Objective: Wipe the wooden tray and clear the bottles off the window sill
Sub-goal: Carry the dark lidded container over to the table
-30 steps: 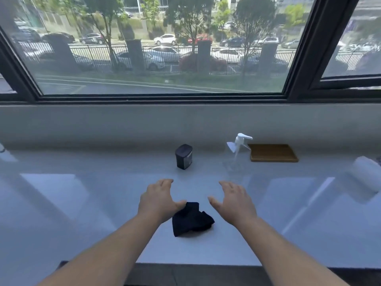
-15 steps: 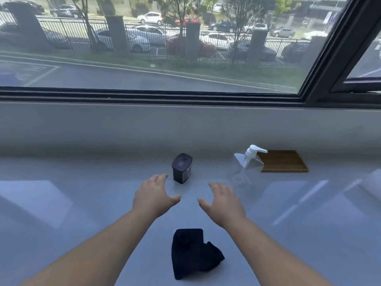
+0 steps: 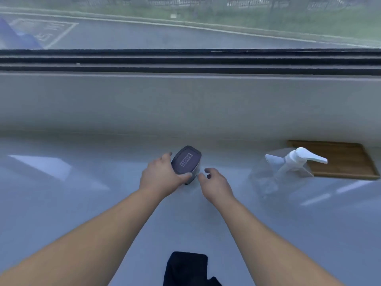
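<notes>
A small dark bottle (image 3: 187,161) with a flat black cap stands at the back of the white window sill (image 3: 82,203). My left hand (image 3: 162,175) wraps around its left side, thumb across the front. My right hand (image 3: 215,180) hovers just right of the bottle, fingers apart, not clearly touching it. A clear pump bottle (image 3: 285,172) with a white pump head stands further right. Behind it, against the wall, lies the wooden tray (image 3: 346,159). A dark cloth (image 3: 187,269) lies crumpled at the sill's near edge between my forearms.
A low grey wall (image 3: 185,104) rises behind the sill, topped by the black window frame (image 3: 185,59). Through the glass a road and grass are visible. Bright light patches fall on the sill on both sides.
Both hands have moved forward from above the cloth to the dark bottle. My left hand has closed around it. The view has tilted down and closer to the sill.
</notes>
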